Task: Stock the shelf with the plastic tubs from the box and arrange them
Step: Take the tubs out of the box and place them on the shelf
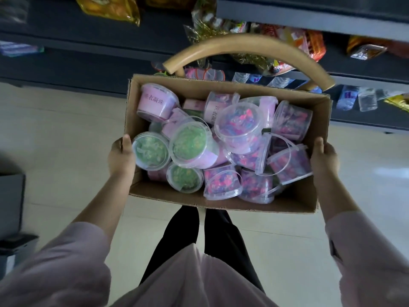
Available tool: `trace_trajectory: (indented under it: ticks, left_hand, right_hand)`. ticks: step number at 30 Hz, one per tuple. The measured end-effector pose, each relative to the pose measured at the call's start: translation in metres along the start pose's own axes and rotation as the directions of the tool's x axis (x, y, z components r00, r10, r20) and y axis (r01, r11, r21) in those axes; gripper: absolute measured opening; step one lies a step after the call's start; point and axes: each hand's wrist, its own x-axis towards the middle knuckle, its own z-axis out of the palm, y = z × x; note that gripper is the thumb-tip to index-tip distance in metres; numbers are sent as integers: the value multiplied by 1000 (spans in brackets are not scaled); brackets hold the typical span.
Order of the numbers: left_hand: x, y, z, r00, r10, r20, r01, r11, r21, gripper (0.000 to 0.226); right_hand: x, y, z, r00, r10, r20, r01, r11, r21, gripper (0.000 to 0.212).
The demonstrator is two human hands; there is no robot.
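So far I am only carrying: my left hand (pixel 120 157) at nine o'clock and right hand (pixel 324 159) at three are each clamping a side of the box (pixel 221 201). Inside I am counting three green-filled plastic tubs (pixel 191 144) and roughly a dozen pink ones. At twelve o'clock the shelf (pixel 365 118) is waiting, seemingly unstocked.

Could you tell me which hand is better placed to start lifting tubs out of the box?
Neither yet: left hand and right hand both grip the box. Once it's set down, probably either.
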Motion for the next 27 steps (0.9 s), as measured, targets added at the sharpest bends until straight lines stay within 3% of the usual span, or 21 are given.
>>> trace_trajectory:
  ticks: [4, 7, 10, 14, 20, 24, 27]
  left_hand:
    - [-42, 11, -8, 992, 112, 56, -102, 982, -156, 54]
    - [-65, 15, -7, 963, 246, 113, -229, 962, -146, 60]
    - [-62, 9, -6, 976, 176, 129, -149, 969, -199, 55]
    - [-48, -2, -6, 986, 5, 167, 33, 974, -223, 51]
    - [-51, -10, 6, 993, -97, 70, 106, 985, -136, 65]
    - [-53, -12, 10, 993, -115, 26, 118, 968, -223, 63]
    - [-53, -15, 10, 993, -120, 4, 118, 967, -225, 58]
  right_hand:
    - [-49, -17, -4, 998, -66, 11, 64, 991, 120, 56]
    - [-102, -42, 3, 966, -252, -51, 257, 947, 195, 45]
    - [-152, -60, 27, 924, -380, 50, 358, 901, 244, 31]
    - [-186, -73, 68, 897, -334, 291, 236, 916, 325, 34]
    - [-202, -85, 101, 899, -152, 410, -63, 883, 464, 56]
    - [-202, -84, 105, 862, -126, 491, -143, 869, 474, 65]
    - [-198, -81, 108, 838, -86, 540, -187, 882, 432, 58]
